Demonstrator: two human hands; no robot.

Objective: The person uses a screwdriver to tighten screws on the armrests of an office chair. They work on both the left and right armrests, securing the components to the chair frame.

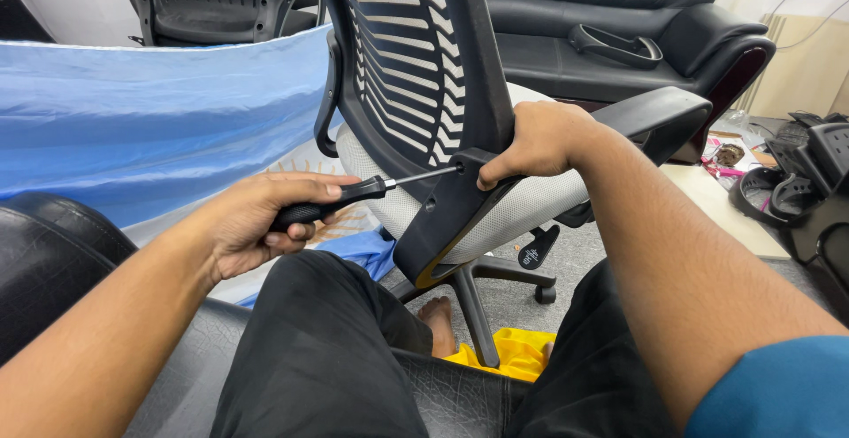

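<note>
Gripping the screwdriver point(340, 199), the left hand point(256, 226) drove a screw while the right hand point(535, 142) clasped the chair backrest bracket point(451, 217); steady alignment appeared needed next.

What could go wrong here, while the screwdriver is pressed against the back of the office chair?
1. The black-handled screwdriver meets the black plastic back support right beside the right hand; if the tip slips, it may stab the thumb.
2. The left hand holds the handle at a slant, so the tip may jump out and damage the screw.
3. The chair's wheeled base may roll away under pressure.
</note>
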